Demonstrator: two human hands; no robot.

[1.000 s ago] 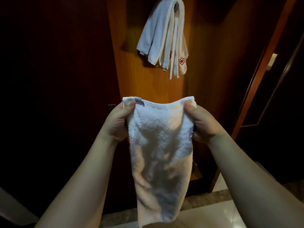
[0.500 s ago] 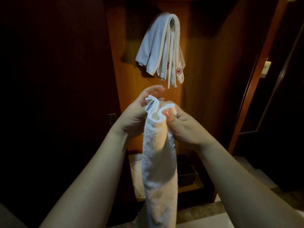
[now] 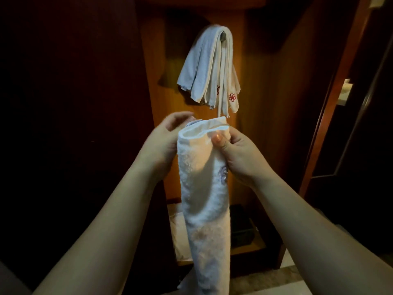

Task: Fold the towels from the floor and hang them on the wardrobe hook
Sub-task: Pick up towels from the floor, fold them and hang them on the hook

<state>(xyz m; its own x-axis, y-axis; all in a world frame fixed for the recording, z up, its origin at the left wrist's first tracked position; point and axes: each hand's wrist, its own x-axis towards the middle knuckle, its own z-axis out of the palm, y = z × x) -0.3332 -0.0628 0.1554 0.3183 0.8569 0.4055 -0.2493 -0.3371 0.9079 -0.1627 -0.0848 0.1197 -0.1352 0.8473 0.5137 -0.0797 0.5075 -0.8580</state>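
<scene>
A white towel point(image 3: 204, 188), folded lengthwise in half, hangs in front of me as a narrow strip with a faint emblem near its right edge. My right hand point(image 3: 238, 154) pinches both top corners together between thumb and fingers. My left hand point(image 3: 163, 141) sits against the towel's folded left edge with its fingers loose and blurred, gripping nothing. Above, several folded white towels point(image 3: 210, 67), one with a red flower emblem, hang over the hook point(image 3: 223, 36) on the wooden wardrobe panel point(image 3: 265, 103).
A low shelf at the wardrobe's foot holds a white bundle point(image 3: 178, 231) and a dark box point(image 3: 240, 228). A wooden door frame point(image 3: 331, 92) rises on the right. Dark panels fill the left. Pale floor tiles point(image 3: 287, 282) show at the bottom right.
The towel was held spread by both top corners. The hands came together and folded it in half; now the right hand holds both corners and the left hand has let go.
</scene>
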